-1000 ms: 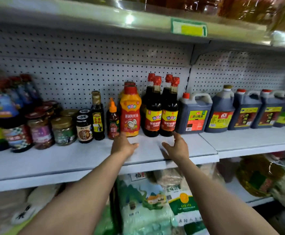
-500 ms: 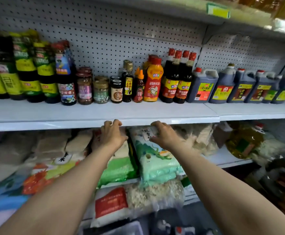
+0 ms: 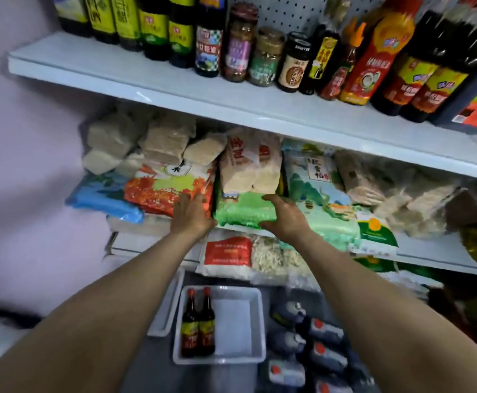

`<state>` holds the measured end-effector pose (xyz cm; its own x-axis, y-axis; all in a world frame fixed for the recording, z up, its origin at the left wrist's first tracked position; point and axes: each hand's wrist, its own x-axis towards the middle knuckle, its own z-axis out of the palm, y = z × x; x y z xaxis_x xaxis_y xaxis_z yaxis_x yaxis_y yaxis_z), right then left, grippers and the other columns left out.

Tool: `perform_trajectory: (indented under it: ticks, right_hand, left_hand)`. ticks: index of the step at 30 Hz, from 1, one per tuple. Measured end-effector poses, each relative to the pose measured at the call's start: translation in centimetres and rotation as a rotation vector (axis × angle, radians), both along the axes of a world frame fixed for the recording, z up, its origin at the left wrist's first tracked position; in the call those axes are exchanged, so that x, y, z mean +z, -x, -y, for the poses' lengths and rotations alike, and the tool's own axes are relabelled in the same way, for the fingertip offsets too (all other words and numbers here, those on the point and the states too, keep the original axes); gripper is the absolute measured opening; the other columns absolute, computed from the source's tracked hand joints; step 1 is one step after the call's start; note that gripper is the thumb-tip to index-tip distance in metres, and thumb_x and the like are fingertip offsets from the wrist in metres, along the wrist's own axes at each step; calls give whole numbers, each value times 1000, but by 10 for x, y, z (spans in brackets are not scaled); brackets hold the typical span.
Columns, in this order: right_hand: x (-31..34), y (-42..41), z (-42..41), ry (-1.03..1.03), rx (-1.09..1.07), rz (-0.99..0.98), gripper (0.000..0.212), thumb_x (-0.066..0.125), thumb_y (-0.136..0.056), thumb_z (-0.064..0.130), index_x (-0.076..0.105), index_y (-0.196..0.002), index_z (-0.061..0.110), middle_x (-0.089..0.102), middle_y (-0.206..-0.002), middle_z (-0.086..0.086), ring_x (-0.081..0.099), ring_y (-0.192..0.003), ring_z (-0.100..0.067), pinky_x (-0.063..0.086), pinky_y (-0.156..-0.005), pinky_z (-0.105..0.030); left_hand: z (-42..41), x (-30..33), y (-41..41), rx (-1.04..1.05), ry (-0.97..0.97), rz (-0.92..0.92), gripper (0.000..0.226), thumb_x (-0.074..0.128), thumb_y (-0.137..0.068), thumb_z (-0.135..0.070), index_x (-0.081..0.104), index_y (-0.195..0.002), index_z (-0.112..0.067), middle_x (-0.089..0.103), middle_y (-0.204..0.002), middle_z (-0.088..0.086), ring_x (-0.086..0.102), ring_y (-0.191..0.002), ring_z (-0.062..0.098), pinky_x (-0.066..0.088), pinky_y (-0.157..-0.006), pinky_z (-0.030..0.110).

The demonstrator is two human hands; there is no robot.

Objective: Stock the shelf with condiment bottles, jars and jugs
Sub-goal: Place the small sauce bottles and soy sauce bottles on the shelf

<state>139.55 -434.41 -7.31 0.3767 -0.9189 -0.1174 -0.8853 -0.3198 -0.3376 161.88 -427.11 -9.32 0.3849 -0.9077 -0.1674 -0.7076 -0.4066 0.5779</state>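
Bottles [image 3: 198, 324] below both outstretched hands [image 3: 192, 214]

Soft, even light falls from above onto the front lip of the white shelf [image 3: 231, 103], where a faint sheen shows, while the lower shelf [image 3: 430, 251] beneath it sits in shade and the floor [image 3: 146, 370] is dimmer still. Motion blur smears the whole frame, worst at the right edge, so the bottle labels [image 3: 367, 72] are hardly legible. Wide-angle distortion tilts and bows the shelf lines and stretches both forearms [image 3: 95, 321] toward the bottom corners.
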Motion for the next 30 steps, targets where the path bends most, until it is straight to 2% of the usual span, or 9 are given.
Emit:
perform_trajectory:
  ticks: [3, 6, 13, 16, 19, 22, 24, 26, 30]
  right_hand:
    - [-41, -7, -1, -100, 15, 5, 73, 78, -81, 35, 43, -144, 27, 52, -139, -13, 47, -129, -33, 44, -101, -39]
    - [-100, -8, -5, -207, 15, -14, 71, 78, -80, 33, 46, -142, 23, 55, -136, -14, 51, -125, -33, 44, -99, -38]
    - [-275, 5, -34, -529, -14, -50, 68, 73, -86, 40, 43, -144, 22, 49, -145, -8, 51, -126, -29, 47, -99, -40]
    - [-353, 7, -52, -644, -64, -45, 63, 71, -87, 43, 45, -141, 27, 48, -145, -5, 56, -119, -25, 47, -92, -35]
    - [-432, 6, -65, -734, -146, -32, 59, 70, -88, 44, 47, -140, 28, 52, -142, -6, 57, -118, -24, 46, -89, -31]
    - [-507, 6, -75, -794, -240, -11, 56, 70, -88, 43, 48, -138, 26, 57, -135, -6, 60, -112, -22, 42, -80, -25]
    - [-555, 5, -80, -819, -270, -8, 56, 68, -90, 44, 48, -138, 24, 58, -134, -6, 60, -113, -21, 39, -76, -24]
    - [-598, 4, -84, -847, -313, 14, 56, 68, -90, 43, 48, -139, 24, 60, -133, -6, 60, -113, -21, 39, -73, -22]
    - [-672, 2, -93, -926, -435, 119, 58, 71, -89, 34, 47, -141, 23, 53, -142, -7, 53, -125, -23, 45, -97, -31]
  left_hand:
    - [-11, -34, -5, 47, -62, -30, 72, 81, -75, -37, 47, -136, -18, 43, -139, 16, 39, -128, 36, 40, -103, 42]
    - [-25, -85, -3, 98, -145, -108, 65, 82, -75, -33, 52, -129, -15, 42, -135, 17, 42, -124, 35, 41, -100, 40]
    - [-69, -257, 12, 172, -410, -233, 64, 78, -79, -38, 50, -131, -15, 46, -132, 17, 53, -116, 35, 45, -96, 40]
    - [-89, -333, 19, 198, -472, -288, 64, 77, -80, -37, 48, -131, -13, 48, -131, 18, 51, -118, 33, 41, -95, 35]
    - [-103, -409, 22, 235, -529, -363, 62, 73, -85, -38, 47, -133, -8, 50, -131, 21, 53, -116, 37, 43, -90, 37]
    - [-111, -481, 26, 247, -539, -444, 66, 68, -85, -50, 50, -132, -8, 57, -128, 17, 56, -115, 32, 44, -89, 38]
    - [-114, -525, 28, 287, -520, -514, 70, 66, -80, -58, 55, -127, -8, 62, -118, 12, 59, -107, 26, 44, -85, 35]
    - [-114, -568, 29, 334, -534, -539, 59, 66, -87, -50, 55, -127, -9, 63, -121, 13, 59, -107, 25, 44, -84, 35]
    - [-116, -639, 35, 373, -571, -585, 58, 61, -91, -46, 45, -137, -13, 58, -133, 11, 56, -120, 28, 45, -91, 37]
